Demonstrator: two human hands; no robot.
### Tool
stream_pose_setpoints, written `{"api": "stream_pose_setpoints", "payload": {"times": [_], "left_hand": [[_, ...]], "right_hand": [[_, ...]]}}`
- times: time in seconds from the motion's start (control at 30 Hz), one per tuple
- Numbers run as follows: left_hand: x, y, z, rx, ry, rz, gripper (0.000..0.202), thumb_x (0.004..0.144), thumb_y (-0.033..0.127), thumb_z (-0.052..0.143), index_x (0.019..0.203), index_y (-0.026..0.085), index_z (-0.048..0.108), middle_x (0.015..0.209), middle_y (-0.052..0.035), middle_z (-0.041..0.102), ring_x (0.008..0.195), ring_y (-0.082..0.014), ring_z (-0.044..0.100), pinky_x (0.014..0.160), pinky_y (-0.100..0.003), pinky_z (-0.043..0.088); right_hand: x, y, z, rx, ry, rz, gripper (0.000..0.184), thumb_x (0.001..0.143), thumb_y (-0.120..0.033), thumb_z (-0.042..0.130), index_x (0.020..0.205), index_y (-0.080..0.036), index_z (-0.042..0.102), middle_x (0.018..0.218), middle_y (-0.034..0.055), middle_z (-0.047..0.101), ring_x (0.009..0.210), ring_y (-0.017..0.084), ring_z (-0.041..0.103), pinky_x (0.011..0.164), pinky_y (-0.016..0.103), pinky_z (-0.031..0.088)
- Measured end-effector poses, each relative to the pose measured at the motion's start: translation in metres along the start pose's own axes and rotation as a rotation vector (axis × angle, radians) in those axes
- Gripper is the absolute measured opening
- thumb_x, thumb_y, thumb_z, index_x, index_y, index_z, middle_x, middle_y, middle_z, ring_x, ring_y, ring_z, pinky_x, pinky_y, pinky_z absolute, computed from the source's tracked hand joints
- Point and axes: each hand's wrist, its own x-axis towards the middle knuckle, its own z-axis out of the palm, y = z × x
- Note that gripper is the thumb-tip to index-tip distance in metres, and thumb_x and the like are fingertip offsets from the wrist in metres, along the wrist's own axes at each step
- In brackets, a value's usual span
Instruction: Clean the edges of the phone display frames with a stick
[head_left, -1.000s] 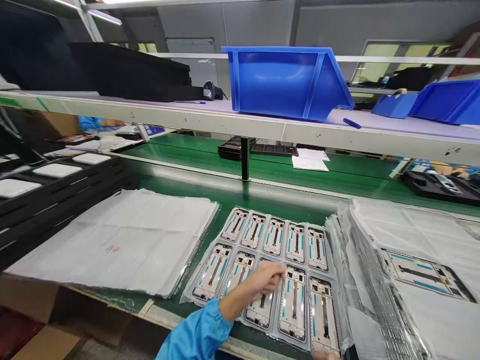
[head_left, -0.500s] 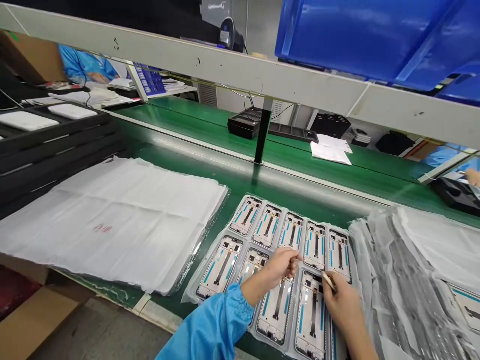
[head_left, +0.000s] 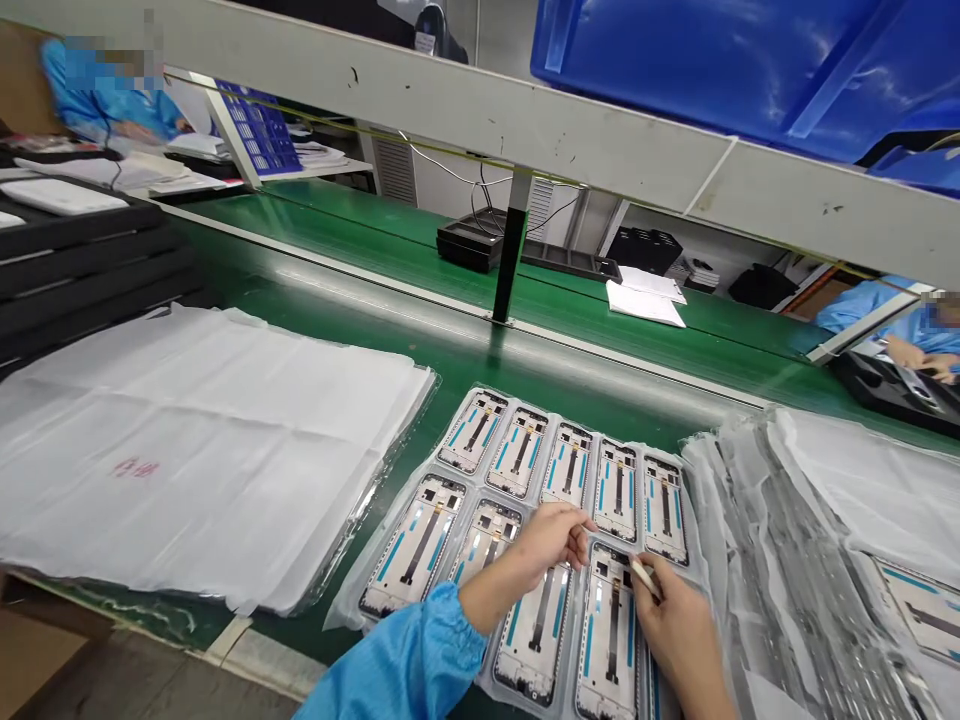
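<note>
A clear plastic tray [head_left: 390,540] of several white phone frames with blue strips lies on the green bench in front of me. My left hand [head_left: 551,538], in a blue sleeve, rests on the tray's near row with its fingers pinched together over a frame [head_left: 537,612]. My right hand [head_left: 675,625] hovers over the neighbouring frame [head_left: 607,640] and grips a small pale stick-like tool [head_left: 645,578], tip pointing at the frame's top end.
A stack of white sheets [head_left: 195,440] lies to the left, and a pile of trays in plastic [head_left: 825,540] to the right. Black foam trays [head_left: 67,260] sit at far left. A shelf beam [head_left: 480,110] with blue bins [head_left: 720,60] hangs overhead. Other people work across the conveyor [head_left: 570,310].
The view tilted down. My right hand came in from the lower right with the small tool and now sits over the tray. My left hand stayed on the near row.
</note>
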Motion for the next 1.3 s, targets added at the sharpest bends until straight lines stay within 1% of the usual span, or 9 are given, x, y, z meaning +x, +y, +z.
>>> {"api": "stream_pose_setpoints", "payload": {"times": [0.1, 0.2, 0.4, 0.67, 0.87, 0.97, 1.07, 1.2, 1.3], "left_hand": [[-0.003, 0.005, 0.003, 0.007, 0.036, 0.009, 0.017, 0.090, 0.021, 0.055, 0.075, 0.015, 0.063, 0.050, 0.0039, 0.056, 0.043, -0.0095, 0.054, 0.046, -0.022, 0.040], [-0.005, 0.007, 0.005, 0.020, 0.021, 0.032, 0.016, 0.089, 0.022, 0.058, 0.075, 0.015, 0.063, 0.050, 0.0039, 0.056, 0.043, -0.0098, 0.055, 0.046, -0.022, 0.042], [-0.005, 0.003, 0.005, 0.040, 0.039, 0.009, 0.020, 0.090, 0.019, 0.051, 0.075, 0.016, 0.063, 0.051, 0.0038, 0.056, 0.043, -0.0104, 0.056, 0.047, -0.022, 0.041], [-0.004, 0.001, 0.006, 0.028, 0.019, 0.019, 0.025, 0.091, 0.011, 0.048, 0.071, 0.016, 0.061, 0.049, 0.0042, 0.056, 0.042, -0.0101, 0.055, 0.046, -0.022, 0.043], [-0.004, 0.007, 0.007, -0.006, 0.057, 0.009, 0.024, 0.092, 0.011, 0.050, 0.072, 0.015, 0.063, 0.050, 0.0039, 0.056, 0.044, -0.0105, 0.057, 0.047, -0.022, 0.044], [-0.005, 0.008, 0.003, -0.046, 0.092, 0.025, 0.019, 0.090, 0.014, 0.058, 0.072, 0.014, 0.063, 0.051, 0.0041, 0.056, 0.046, -0.0097, 0.056, 0.048, -0.021, 0.041], [-0.008, 0.004, 0.001, -0.116, 0.066, 0.040, 0.023, 0.091, 0.029, 0.070, 0.075, 0.013, 0.066, 0.058, 0.0013, 0.061, 0.052, -0.0097, 0.059, 0.053, -0.021, 0.044], [-0.007, -0.010, 0.003, -0.143, -0.073, -0.030, 0.056, 0.088, 0.068, 0.073, 0.087, 0.013, 0.071, 0.083, -0.0111, 0.076, 0.073, -0.0178, 0.071, 0.070, -0.028, 0.056], [-0.004, -0.020, 0.006, -0.170, -0.198, -0.076, 0.082, 0.073, 0.096, 0.065, 0.087, 0.016, 0.071, 0.094, -0.0166, 0.078, 0.093, -0.0276, 0.075, 0.089, -0.039, 0.059]], "right_hand": [[0.007, -0.011, -0.009, 0.027, -0.119, 0.050, 0.054, 0.080, -0.076, 0.039, 0.080, -0.027, 0.061, 0.056, 0.0044, 0.060, 0.050, 0.025, 0.057, 0.055, 0.035, 0.045], [0.013, -0.017, -0.015, 0.049, -0.193, 0.084, 0.059, 0.079, -0.082, 0.034, 0.073, -0.027, 0.054, 0.057, 0.0049, 0.059, 0.054, 0.025, 0.057, 0.061, 0.035, 0.046], [0.010, 0.001, -0.008, -0.072, -0.327, 0.151, 0.066, 0.080, -0.086, 0.035, 0.098, -0.031, 0.067, 0.074, 0.0052, 0.071, 0.075, 0.030, 0.069, 0.065, 0.035, 0.048], [0.014, 0.011, -0.002, 0.146, -0.184, 0.115, 0.075, 0.071, -0.098, 0.052, 0.069, -0.024, 0.056, 0.068, 0.0019, 0.059, 0.069, 0.021, 0.056, 0.069, 0.031, 0.049], [0.004, -0.010, -0.021, 0.465, -0.310, 0.097, 0.066, 0.078, -0.086, 0.066, 0.089, -0.022, 0.065, 0.081, 0.0018, 0.060, 0.079, 0.020, 0.058, 0.075, 0.026, 0.051], [0.000, -0.025, -0.032, 0.577, -0.227, 0.185, 0.068, 0.074, -0.084, 0.073, 0.099, -0.021, 0.071, 0.088, 0.0030, 0.064, 0.084, 0.020, 0.058, 0.077, 0.025, 0.049], [0.014, -0.036, -0.036, 0.678, -0.236, 0.268, 0.074, 0.070, -0.084, 0.079, 0.102, -0.018, 0.072, 0.074, 0.0007, 0.054, 0.071, 0.014, 0.048, 0.065, 0.024, 0.040], [0.049, -0.046, -0.028, 0.850, -0.375, 0.312, 0.089, 0.060, -0.087, 0.086, 0.107, -0.014, 0.067, 0.059, -0.0100, 0.024, 0.054, 0.004, 0.018, 0.055, 0.021, 0.014], [0.061, -0.054, -0.019, 0.929, -0.479, 0.362, 0.096, 0.048, -0.085, 0.091, 0.106, -0.013, 0.065, 0.055, -0.0097, 0.034, 0.047, 0.003, 0.025, 0.047, 0.019, 0.017]]}}
